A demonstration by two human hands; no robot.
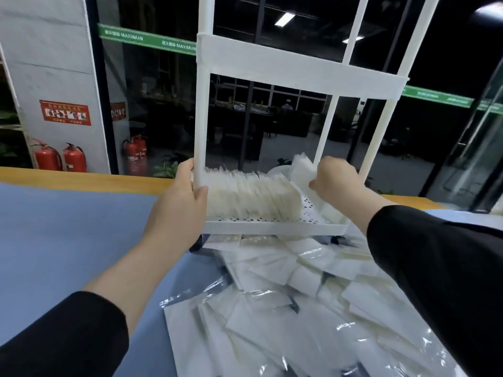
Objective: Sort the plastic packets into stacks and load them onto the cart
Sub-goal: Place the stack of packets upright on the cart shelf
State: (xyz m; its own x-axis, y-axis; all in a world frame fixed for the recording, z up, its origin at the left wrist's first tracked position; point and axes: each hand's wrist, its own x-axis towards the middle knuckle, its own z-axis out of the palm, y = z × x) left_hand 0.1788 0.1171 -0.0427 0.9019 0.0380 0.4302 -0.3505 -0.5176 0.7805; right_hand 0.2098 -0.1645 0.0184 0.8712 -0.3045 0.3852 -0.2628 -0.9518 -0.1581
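Observation:
A white plastic cart (272, 227) with a perforated bottom tray stands on the blue table. A long row of white plastic packets (253, 194) stands upright on that tray. My left hand (179, 197) grips the cart's front-left post. My right hand (337, 180) holds a small stack of packets (302, 165) over the right end of the tray, fingers curled round it. A loose heap of packets (299, 308) lies on the table in front of the cart.
The blue mat (68, 240) covers the table, with a wooden edge (81, 176) at the far side. Beyond stand red fire extinguishers (61, 157) by a pillar and a dark glass wall. The cart's upper shelf (299, 66) spans overhead.

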